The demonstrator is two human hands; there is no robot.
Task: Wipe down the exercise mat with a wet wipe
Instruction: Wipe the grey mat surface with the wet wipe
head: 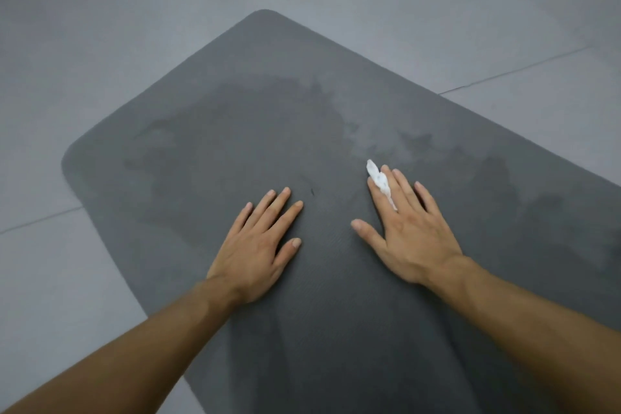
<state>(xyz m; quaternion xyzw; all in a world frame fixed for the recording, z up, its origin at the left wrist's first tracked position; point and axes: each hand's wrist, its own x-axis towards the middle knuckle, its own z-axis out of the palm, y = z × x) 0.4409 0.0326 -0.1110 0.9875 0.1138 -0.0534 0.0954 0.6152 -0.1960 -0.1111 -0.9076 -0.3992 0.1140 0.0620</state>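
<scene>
While left hand point(260, 242) lies flat, open, empty on mat point(268, 104), right hand point(408, 228) pinches wipe point(379, 180), seemingly between fingers, pointing far-left.

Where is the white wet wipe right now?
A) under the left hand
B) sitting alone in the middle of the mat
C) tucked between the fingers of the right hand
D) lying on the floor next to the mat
C: the white wet wipe pokes out between the fingers of the right hand, which lies flat on the mat; the left hand holds nothing.
</scene>
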